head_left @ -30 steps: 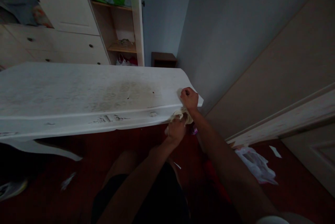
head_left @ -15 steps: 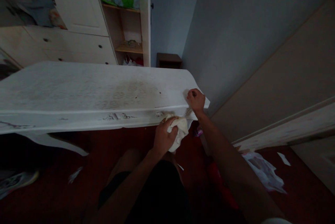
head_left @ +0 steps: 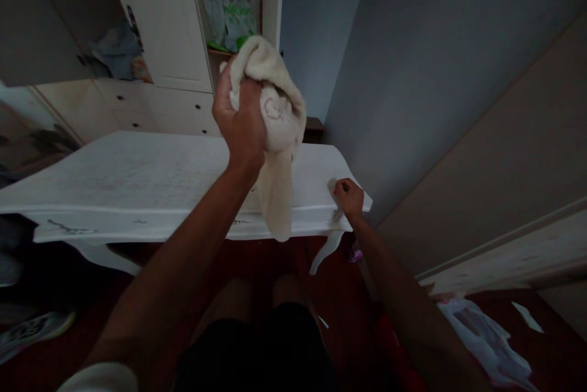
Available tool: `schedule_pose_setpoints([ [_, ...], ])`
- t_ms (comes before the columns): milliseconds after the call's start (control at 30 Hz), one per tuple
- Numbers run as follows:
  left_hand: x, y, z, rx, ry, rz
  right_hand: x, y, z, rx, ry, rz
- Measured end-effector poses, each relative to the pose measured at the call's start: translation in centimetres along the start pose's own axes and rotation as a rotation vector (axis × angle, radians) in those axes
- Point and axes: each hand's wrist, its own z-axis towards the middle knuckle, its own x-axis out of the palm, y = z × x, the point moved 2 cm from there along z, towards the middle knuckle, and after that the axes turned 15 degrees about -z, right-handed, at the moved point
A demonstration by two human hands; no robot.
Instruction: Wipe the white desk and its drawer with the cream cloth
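A cream cloth point(head_left: 279, 114) is bunched in my left hand point(head_left: 243, 117), which is closed round it and raised above the table. One end of the cloth hangs down in front of the table's edge. My right hand point(head_left: 349, 196) rests, fingers curled in, at the right end of the white table point(head_left: 151, 159); whether it holds anything small I cannot make out. Grey smudges mark the tabletop, and carved ornaments run along its front. Cloth and left arm hide the middle of the table.
Behind the table stands a white wardrobe point(head_left: 160, 19) with drawers and a shelf holding plastic bags point(head_left: 238, 16). A grey wall point(head_left: 413, 62) rises on the right. On the red floor lie a plastic bag point(head_left: 481, 334) at the right and a shoe point(head_left: 39, 331) at the left.
My left hand has lifted the cloth from the table's front edge up above the tabletop. My right hand stays at the right end. The view has tilted slightly upward.
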Motion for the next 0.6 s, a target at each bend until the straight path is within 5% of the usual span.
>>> schedule_pose_setpoints([
  [133,2.2,0.4,4.5,0.323,0.046,-0.009,0.2,-0.3,-0.1,0.012,-0.005,-0.015],
  [233,3.0,1.3,4.7,0.384,0.117,0.055,0.4,-0.3,-0.1,0.005,-0.004,-0.001],
  [367,1.2,4.9,1.4,0.089,0.164,0.219,0.4,-0.4,-0.1,0.011,0.001,-0.002],
  [500,-3.1,8.5,-3.1,-0.116,0.241,0.414,0.2,-0.4,0.0,-0.001,0.000,0.003],
  [600,-6.8,9.3,-5.9,-0.305,0.323,0.657,0.1,-0.3,-0.1,0.019,0.009,0.001],
])
